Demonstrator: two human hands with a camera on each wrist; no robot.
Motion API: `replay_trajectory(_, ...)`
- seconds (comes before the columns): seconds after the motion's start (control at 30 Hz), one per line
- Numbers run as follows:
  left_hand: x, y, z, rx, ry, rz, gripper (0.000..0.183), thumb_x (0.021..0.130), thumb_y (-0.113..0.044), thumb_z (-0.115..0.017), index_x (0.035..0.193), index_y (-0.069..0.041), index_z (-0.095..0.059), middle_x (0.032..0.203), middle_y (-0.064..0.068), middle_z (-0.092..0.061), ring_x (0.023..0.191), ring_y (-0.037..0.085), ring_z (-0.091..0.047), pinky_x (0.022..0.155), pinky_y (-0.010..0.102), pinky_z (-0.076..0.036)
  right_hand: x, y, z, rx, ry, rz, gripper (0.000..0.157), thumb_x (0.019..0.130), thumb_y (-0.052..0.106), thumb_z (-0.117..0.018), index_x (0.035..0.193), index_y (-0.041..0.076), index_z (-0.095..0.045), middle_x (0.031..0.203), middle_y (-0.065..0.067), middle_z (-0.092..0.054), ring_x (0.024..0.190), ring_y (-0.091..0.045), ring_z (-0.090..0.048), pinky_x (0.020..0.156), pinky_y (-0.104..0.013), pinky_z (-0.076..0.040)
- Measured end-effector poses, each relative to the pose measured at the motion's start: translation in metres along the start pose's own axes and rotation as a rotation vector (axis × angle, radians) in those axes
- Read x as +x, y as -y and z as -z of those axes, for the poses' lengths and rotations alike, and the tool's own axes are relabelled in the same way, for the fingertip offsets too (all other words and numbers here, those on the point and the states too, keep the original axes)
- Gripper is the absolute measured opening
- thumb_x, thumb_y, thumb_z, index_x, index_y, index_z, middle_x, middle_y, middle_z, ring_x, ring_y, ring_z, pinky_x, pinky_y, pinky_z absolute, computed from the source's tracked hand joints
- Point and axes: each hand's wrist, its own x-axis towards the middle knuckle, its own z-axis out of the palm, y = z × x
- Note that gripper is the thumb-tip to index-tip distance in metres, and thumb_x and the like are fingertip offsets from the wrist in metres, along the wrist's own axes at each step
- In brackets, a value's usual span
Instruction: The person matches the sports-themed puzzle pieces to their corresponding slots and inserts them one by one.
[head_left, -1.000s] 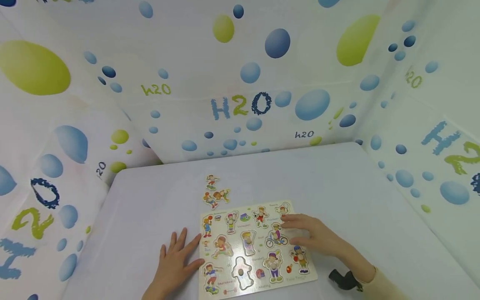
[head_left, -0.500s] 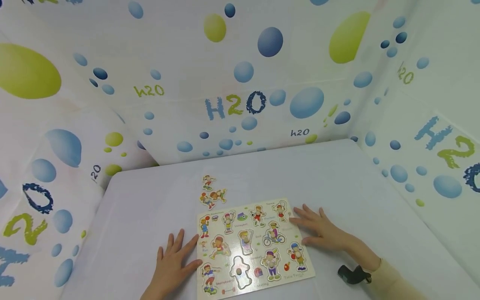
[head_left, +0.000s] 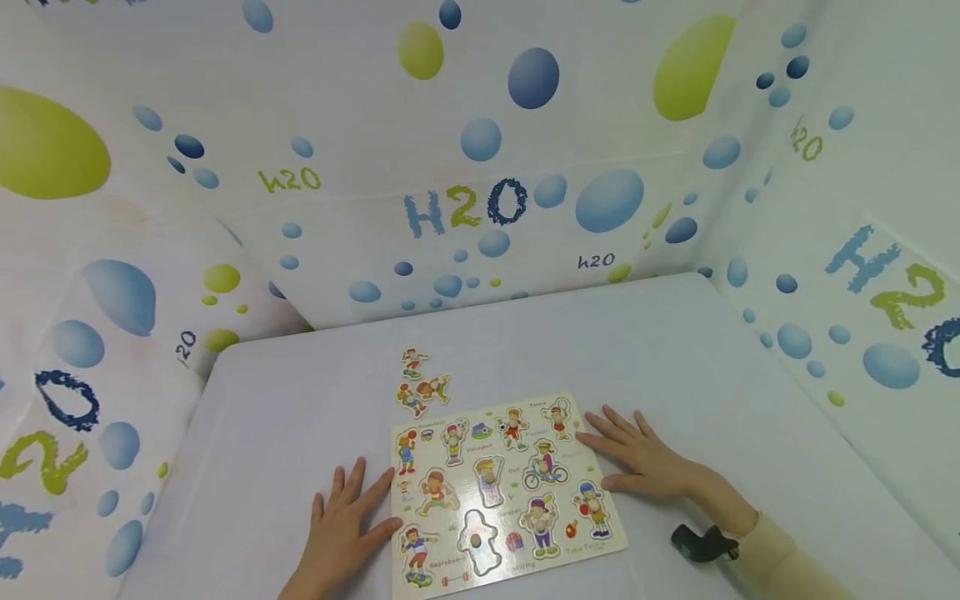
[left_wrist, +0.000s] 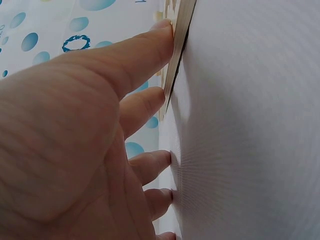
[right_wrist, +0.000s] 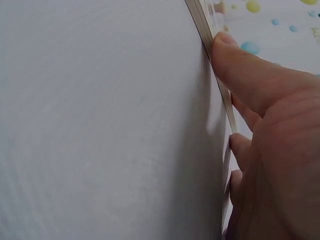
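Note:
A wooden puzzle board (head_left: 525,492) printed with sports figures lies flat on the white table. Figure pieces fill its recesses, apart from one bare figure-shaped recess (head_left: 480,546) near the front edge. At the board's left edge, my left hand (head_left: 341,529) lies with fingers spread; its thumb and index fingertip touch the edge in the left wrist view, the other fingertips rest on the cloth. My right hand (head_left: 648,458) is spread along the right edge, thumb (right_wrist: 245,70) against the board's side. Neither hand holds a piece.
Behind the board's back left corner lie several loose figure pieces, among them a skateboarder (head_left: 412,363) and a tumbling figure (head_left: 435,388). A black strap-like device (head_left: 703,543) sits by the right wrist. Patterned cloth walls (head_left: 480,167) enclose the table's back and sides.
My right hand has drawn back from over the board's upper right figures to its right edge. The left hand stays at the left edge. The head view has shifted slightly.

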Motion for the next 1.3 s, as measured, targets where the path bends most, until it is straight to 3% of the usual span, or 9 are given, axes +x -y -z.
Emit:
replay_trajectory(0.47, -0.003, -0.001, 0.002, -0.013, -0.012, -0.001, 0.069, 0.081, -0.052, -0.071, 0.140, -0.019, -0.055, 0.155, 0.027, -0.029, 0.142, 0.058, -0.014, 0.104, 0.080, -0.010, 0.002, 0.002, -0.001, -0.008, -0.025, 0.004, 0.064, 0.092, 0.042, -0.063, 0.149, 0.023, -0.041, 0.159, -0.018, -0.028, 0.151, -0.040, -0.010, 0.107, -0.077, -0.005)
replay_trajectory(0.6, -0.005, -0.002, 0.004, -0.009, -0.024, 0.000, 0.068, 0.081, -0.052, -0.071, 0.139, -0.020, -0.056, 0.155, 0.026, -0.030, 0.143, 0.057, -0.016, 0.104, 0.080, -0.011, 0.003, 0.002, -0.002, 0.006, -0.037, 0.008, 0.064, 0.091, 0.042, -0.064, 0.149, 0.024, -0.041, 0.159, -0.018, -0.028, 0.151, -0.039, -0.009, 0.111, -0.073, -0.001)
replay_trajectory(0.87, -0.001, -0.007, 0.005, -0.008, 0.004, 0.013, 0.069, 0.081, -0.056, -0.069, 0.140, -0.024, -0.054, 0.156, 0.023, -0.031, 0.144, 0.054, -0.016, 0.107, 0.078, -0.011, -0.003, -0.001, -0.002, -0.033, -0.071, 0.004, 0.066, 0.091, 0.041, -0.064, 0.150, 0.026, -0.039, 0.160, -0.016, -0.028, 0.153, -0.033, -0.006, 0.118, -0.053, 0.015)
replay_trajectory(1.03, 0.002, -0.007, 0.016, 0.009, 0.002, -0.013, 0.067, 0.084, -0.049, -0.070, 0.142, -0.020, -0.053, 0.152, 0.025, -0.039, 0.140, 0.055, -0.027, 0.106, 0.077, -0.021, -0.004, 0.000, -0.002, -0.041, -0.096, 0.027, 0.067, 0.091, 0.039, -0.064, 0.151, 0.025, -0.038, 0.160, -0.015, -0.028, 0.154, -0.025, 0.001, 0.118, -0.053, 0.016)
replay_trajectory(1.13, 0.008, -0.009, 0.028, 0.006, -0.050, -0.041, 0.063, 0.086, -0.039, -0.073, 0.141, -0.015, -0.054, 0.146, 0.024, -0.048, 0.134, 0.050, -0.042, 0.104, 0.069, -0.035, -0.004, 0.002, -0.001, -0.032, -0.101, 0.034, 0.068, 0.091, 0.039, -0.065, 0.151, 0.024, -0.038, 0.160, -0.015, -0.028, 0.154, -0.023, 0.003, 0.118, -0.056, 0.015)
replay_trajectory(1.3, 0.030, -0.013, 0.049, -0.092, -0.264, -0.157, 0.054, 0.083, -0.018, -0.078, 0.133, -0.006, -0.060, 0.133, 0.021, -0.060, 0.122, 0.040, -0.058, 0.098, 0.053, -0.050, -0.001, 0.004, -0.001, -0.024, -0.099, 0.042, 0.069, 0.090, 0.038, -0.066, 0.151, 0.024, -0.037, 0.160, -0.014, -0.028, 0.154, -0.020, 0.005, 0.118, -0.055, 0.016)
